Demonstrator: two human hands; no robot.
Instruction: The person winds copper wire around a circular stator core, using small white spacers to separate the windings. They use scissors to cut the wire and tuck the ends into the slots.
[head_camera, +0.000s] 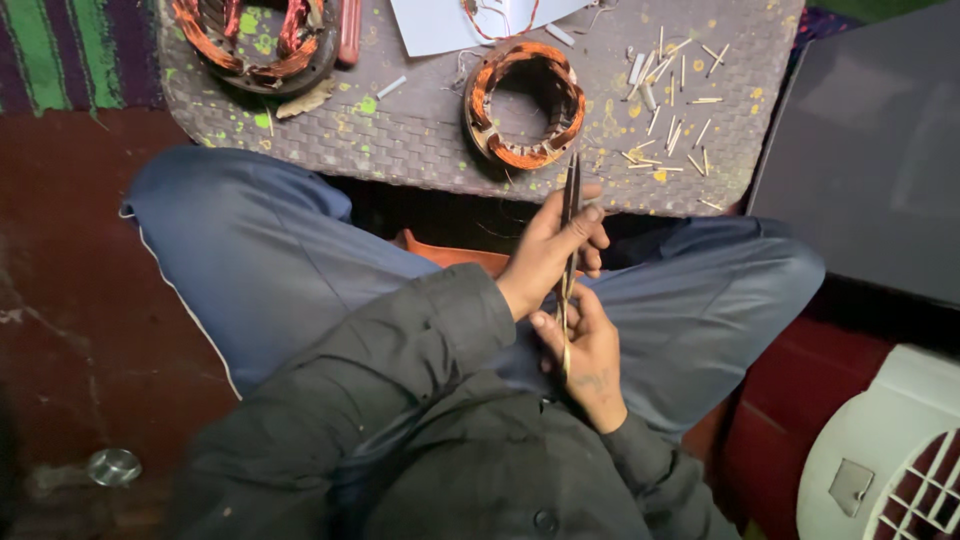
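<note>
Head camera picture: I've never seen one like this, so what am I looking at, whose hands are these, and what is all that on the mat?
The camera sits on a person's head and looks down, so you see their own lap, crossed legs in blue trousers and dark jacket sleeves. The left hand and the right hand together hold a long thin dark tool, pointing away from the body. In front lies a grey woven mat. On it rest a ring wound with copper wire, a second such ring at the far left, white paper, and scattered small pale sticks.
</note>
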